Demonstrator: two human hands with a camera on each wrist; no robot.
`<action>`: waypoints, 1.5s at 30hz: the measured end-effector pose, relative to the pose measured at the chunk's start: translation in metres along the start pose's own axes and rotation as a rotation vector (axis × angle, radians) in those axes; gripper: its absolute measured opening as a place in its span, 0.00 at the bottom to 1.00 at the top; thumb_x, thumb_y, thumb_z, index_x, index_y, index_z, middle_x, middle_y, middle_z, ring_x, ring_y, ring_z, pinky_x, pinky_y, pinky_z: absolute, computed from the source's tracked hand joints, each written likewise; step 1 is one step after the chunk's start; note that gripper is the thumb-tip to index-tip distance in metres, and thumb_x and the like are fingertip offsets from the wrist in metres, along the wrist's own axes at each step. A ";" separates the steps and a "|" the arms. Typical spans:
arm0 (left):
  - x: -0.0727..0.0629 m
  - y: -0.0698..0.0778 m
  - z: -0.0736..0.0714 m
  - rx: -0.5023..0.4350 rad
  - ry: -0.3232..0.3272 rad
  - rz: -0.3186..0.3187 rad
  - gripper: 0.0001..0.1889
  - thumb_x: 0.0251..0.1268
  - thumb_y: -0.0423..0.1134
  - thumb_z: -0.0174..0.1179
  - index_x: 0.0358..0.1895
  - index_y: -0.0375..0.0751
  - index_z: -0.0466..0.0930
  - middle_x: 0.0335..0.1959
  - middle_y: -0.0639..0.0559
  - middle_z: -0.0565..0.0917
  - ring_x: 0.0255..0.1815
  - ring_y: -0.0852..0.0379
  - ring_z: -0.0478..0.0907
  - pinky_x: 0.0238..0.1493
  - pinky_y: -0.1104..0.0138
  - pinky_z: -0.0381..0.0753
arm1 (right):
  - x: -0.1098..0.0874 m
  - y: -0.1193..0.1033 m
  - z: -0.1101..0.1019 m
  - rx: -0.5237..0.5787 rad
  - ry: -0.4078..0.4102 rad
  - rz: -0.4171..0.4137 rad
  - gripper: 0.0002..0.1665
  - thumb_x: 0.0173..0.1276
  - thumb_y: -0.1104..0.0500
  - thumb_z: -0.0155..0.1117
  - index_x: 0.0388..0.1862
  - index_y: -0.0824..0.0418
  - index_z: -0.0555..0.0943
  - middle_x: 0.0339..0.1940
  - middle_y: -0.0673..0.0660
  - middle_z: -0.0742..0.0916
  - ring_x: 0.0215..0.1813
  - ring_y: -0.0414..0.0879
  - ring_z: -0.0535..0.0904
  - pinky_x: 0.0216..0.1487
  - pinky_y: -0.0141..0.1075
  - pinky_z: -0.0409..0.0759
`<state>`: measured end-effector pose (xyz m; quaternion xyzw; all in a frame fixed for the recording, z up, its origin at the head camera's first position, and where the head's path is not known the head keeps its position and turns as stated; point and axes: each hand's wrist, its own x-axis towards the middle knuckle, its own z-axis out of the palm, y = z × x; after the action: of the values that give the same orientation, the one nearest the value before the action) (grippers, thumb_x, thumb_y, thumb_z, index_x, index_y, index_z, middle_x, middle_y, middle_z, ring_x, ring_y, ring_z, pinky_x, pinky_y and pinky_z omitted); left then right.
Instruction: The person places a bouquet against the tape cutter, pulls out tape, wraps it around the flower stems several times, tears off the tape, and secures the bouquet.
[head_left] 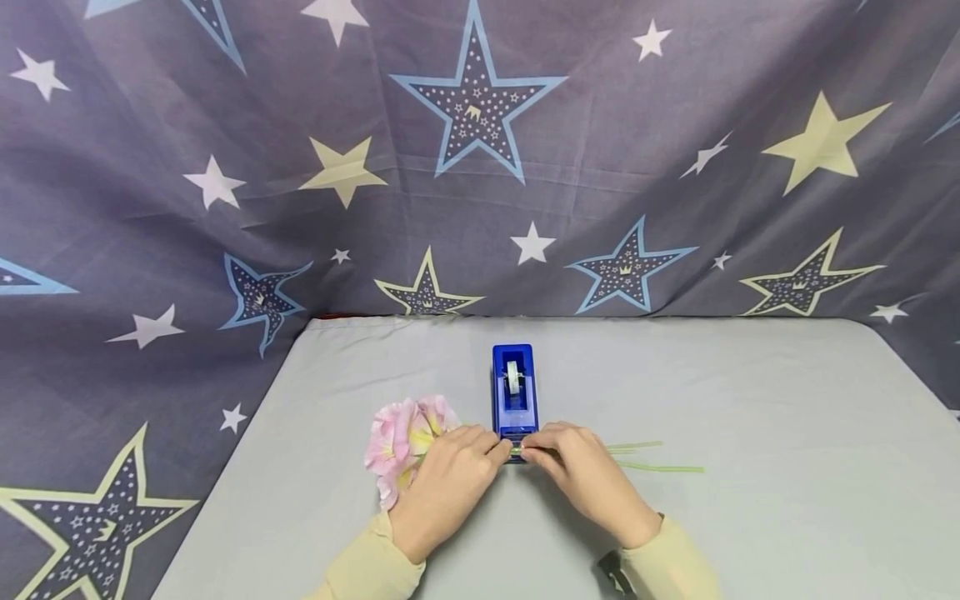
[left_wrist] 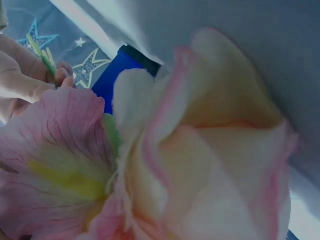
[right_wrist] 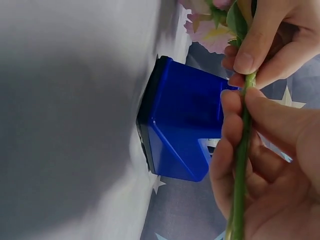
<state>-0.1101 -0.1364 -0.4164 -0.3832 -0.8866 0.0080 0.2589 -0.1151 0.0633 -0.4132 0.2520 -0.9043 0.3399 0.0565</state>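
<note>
Pink and cream artificial flowers (head_left: 395,440) lie to the left, and their green stems (right_wrist: 241,165) run right through both hands. My left hand (head_left: 454,482) pinches the stems just below the blooms, as the right wrist view shows. Close beside it, my right hand (head_left: 583,475) pinches the same stems between thumb and fingers. Beyond the hands, the stem ends (head_left: 663,468) stick out to the right. A blue tape dispenser (head_left: 515,417) with a roll of tape (head_left: 513,377) stands right behind the fingertips. Large petals (left_wrist: 210,165) fill most of the left wrist view.
A table with a light grey cloth (head_left: 787,433) lies under everything. Behind its far edge hangs a dark grey curtain (head_left: 570,167) printed with stars.
</note>
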 end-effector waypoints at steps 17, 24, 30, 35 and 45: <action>0.002 0.003 0.000 -0.042 0.023 -0.031 0.02 0.64 0.37 0.63 0.35 0.45 0.83 0.29 0.56 0.83 0.31 0.58 0.77 0.37 0.66 0.78 | 0.000 0.003 0.002 0.016 0.040 -0.029 0.04 0.66 0.59 0.68 0.37 0.55 0.89 0.31 0.44 0.87 0.37 0.39 0.82 0.42 0.36 0.82; 0.002 0.003 0.004 -0.134 0.022 -0.073 0.07 0.70 0.43 0.60 0.38 0.46 0.85 0.33 0.57 0.85 0.36 0.58 0.81 0.46 0.64 0.80 | 0.001 0.004 0.002 0.020 0.037 -0.038 0.05 0.67 0.59 0.67 0.38 0.55 0.89 0.33 0.44 0.87 0.39 0.38 0.82 0.45 0.36 0.82; 0.001 0.002 0.005 -0.164 0.015 -0.081 0.06 0.70 0.41 0.59 0.39 0.47 0.85 0.34 0.57 0.85 0.37 0.58 0.81 0.46 0.64 0.80 | 0.001 0.004 0.002 0.010 0.046 -0.046 0.06 0.67 0.58 0.67 0.38 0.55 0.89 0.34 0.44 0.88 0.41 0.38 0.82 0.46 0.37 0.82; 0.001 0.002 0.005 -0.178 0.009 -0.086 0.06 0.71 0.41 0.59 0.40 0.46 0.84 0.34 0.57 0.85 0.36 0.59 0.81 0.44 0.64 0.80 | 0.000 0.002 0.001 0.003 0.052 -0.051 0.06 0.66 0.59 0.67 0.38 0.56 0.89 0.34 0.45 0.88 0.41 0.39 0.82 0.47 0.37 0.82; -0.001 0.002 0.006 -0.244 0.011 -0.132 0.07 0.72 0.42 0.58 0.41 0.46 0.84 0.35 0.58 0.85 0.37 0.59 0.81 0.42 0.65 0.80 | 0.000 0.001 0.001 0.011 0.065 -0.075 0.05 0.67 0.59 0.67 0.38 0.56 0.89 0.34 0.44 0.88 0.40 0.38 0.82 0.45 0.35 0.82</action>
<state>-0.1111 -0.1341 -0.4225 -0.3530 -0.9028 -0.1188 0.2150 -0.1153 0.0638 -0.4143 0.2748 -0.8900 0.3507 0.0972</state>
